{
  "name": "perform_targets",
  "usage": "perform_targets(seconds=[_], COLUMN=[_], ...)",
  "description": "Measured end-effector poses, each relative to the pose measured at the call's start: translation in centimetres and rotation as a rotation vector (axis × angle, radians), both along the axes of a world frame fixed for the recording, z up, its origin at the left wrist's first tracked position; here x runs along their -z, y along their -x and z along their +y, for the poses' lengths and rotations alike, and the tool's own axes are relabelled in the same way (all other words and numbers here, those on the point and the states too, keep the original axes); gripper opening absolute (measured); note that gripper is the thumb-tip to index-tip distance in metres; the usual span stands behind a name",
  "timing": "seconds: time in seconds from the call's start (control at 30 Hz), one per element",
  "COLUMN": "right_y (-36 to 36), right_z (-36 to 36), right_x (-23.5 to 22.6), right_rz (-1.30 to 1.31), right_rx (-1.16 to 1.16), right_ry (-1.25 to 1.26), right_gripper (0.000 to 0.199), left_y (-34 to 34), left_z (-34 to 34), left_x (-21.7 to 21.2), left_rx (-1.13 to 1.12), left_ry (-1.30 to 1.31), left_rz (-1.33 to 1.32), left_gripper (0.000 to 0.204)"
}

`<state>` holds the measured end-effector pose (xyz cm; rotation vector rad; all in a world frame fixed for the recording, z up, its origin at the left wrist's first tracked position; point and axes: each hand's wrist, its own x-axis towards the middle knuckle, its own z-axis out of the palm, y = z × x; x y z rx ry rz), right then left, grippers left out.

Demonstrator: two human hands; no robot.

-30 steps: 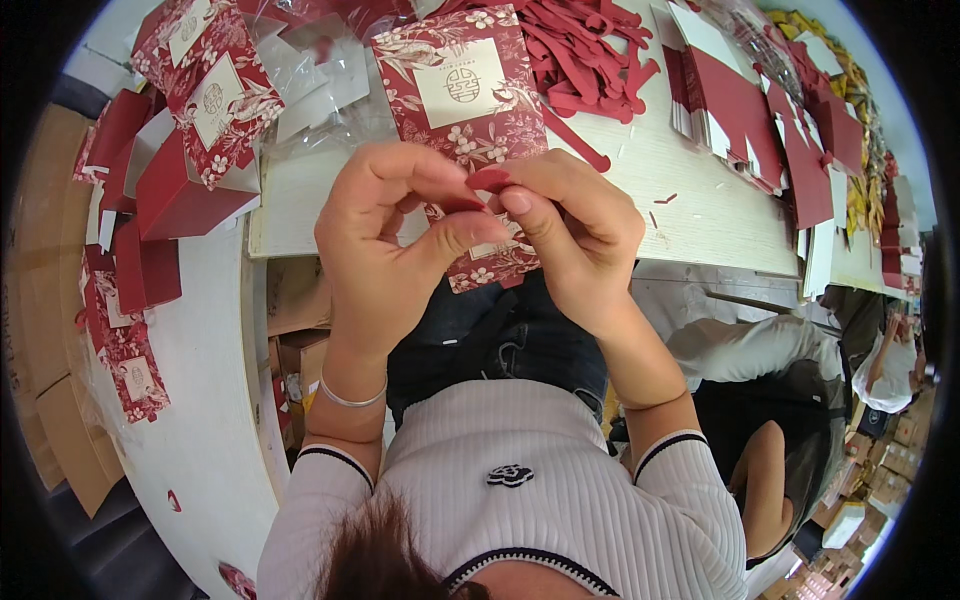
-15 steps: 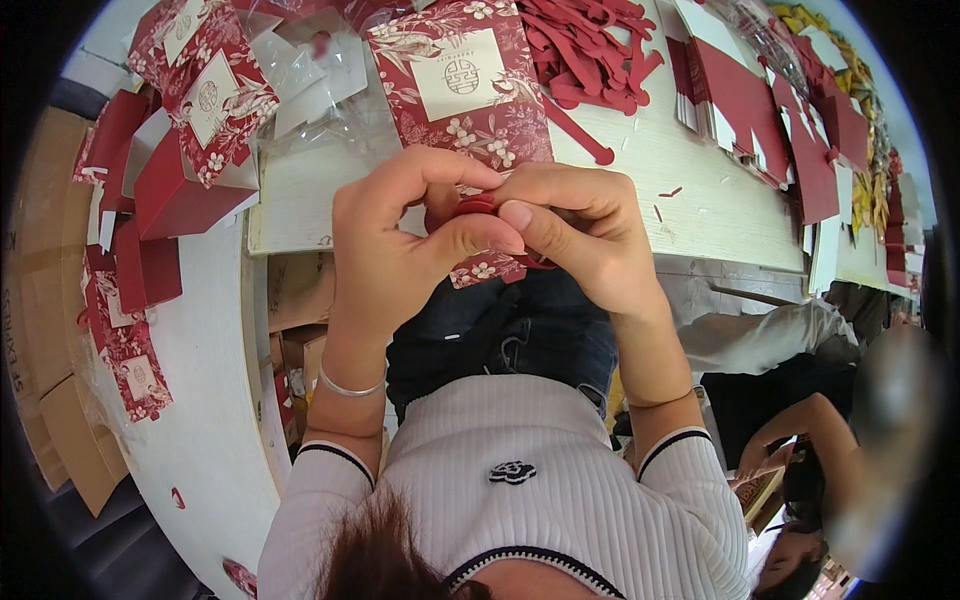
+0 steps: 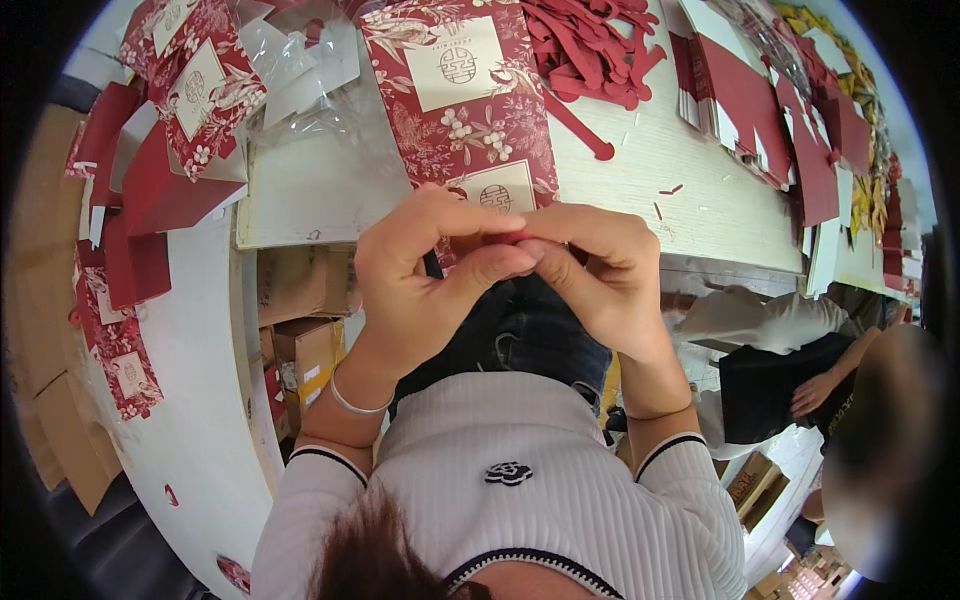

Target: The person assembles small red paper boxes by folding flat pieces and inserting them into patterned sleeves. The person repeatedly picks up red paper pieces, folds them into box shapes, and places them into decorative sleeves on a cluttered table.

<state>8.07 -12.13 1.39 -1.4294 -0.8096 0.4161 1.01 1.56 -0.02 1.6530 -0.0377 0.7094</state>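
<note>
My left hand (image 3: 410,275) and my right hand (image 3: 598,275) meet at the table's front edge, thumbs and fingers pinched together. Between the fingertips a sliver of a red strip (image 3: 508,238) shows; the rest of it is hidden by my fingers. Beneath and beyond the hands lies a red floral printed sheet (image 3: 455,125) with cream panels, its near end reaching over the edge. Just past it, to the right, is a heap of loose red strips (image 3: 590,50) with widened ends, one of which (image 3: 580,125) lies apart.
At the left stand red folded boxes (image 3: 180,190) and floral sheets (image 3: 200,95) beside clear plastic wrap (image 3: 310,90). Stacked red and white box blanks (image 3: 740,110) lie at the right of the white table (image 3: 690,215). Another person's hand (image 3: 815,393) shows at the lower right.
Both hands have come lower, toward my body, and closed nearer together; less of the red strip shows. More of the floral sheet is uncovered. The person at the right has shifted position.
</note>
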Motion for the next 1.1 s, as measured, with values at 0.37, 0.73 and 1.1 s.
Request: perform_targets(seconds=[0.37,0.73,1.1], right_y=[-4.8,-6.8,-7.9], right_z=[2.1,4.0,4.0], right_x=[1.3,1.8,1.0], right_rz=[-0.739,-0.976,-1.064], right_rx=[0.251,0.190,0.076], right_ry=[0.056,0.129,-0.019], right_gripper=[0.014,0.020,0.026], left_y=[1.1,-1.9,-1.7], left_z=[3.7,2.8,2.0], left_x=[0.5,2.6,1.1], left_rx=[-0.299,0.149,0.135], left_ry=[-0.055,0.563,0.598], left_rz=[0.534,0.328,0.267], left_gripper=[0.021,0.020,0.020])
